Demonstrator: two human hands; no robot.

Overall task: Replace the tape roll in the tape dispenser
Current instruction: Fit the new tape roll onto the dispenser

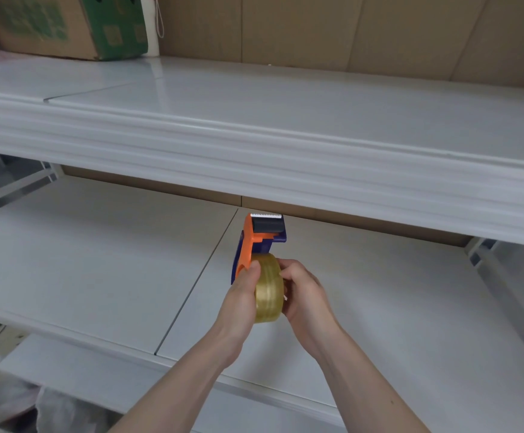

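An orange and dark blue tape dispenser (258, 237) is held upright over the lower white shelf, its serrated blade at the top. A yellowish clear tape roll (269, 289) sits at its lower part, against the dispenser's side. My left hand (241, 296) grips the dispenser's handle, thumb resting on the roll's upper edge. My right hand (303, 292) holds the roll from the right side, fingers curled around its rim. Whether the roll is seated on the hub is hidden by my hands.
The lower white shelf (98, 260) spreads under my hands, with a seam left of them. An upper white shelf (254, 120) juts out just above the dispenser's blade. A cardboard box with green print (67, 25) stands at the upper shelf's far left.
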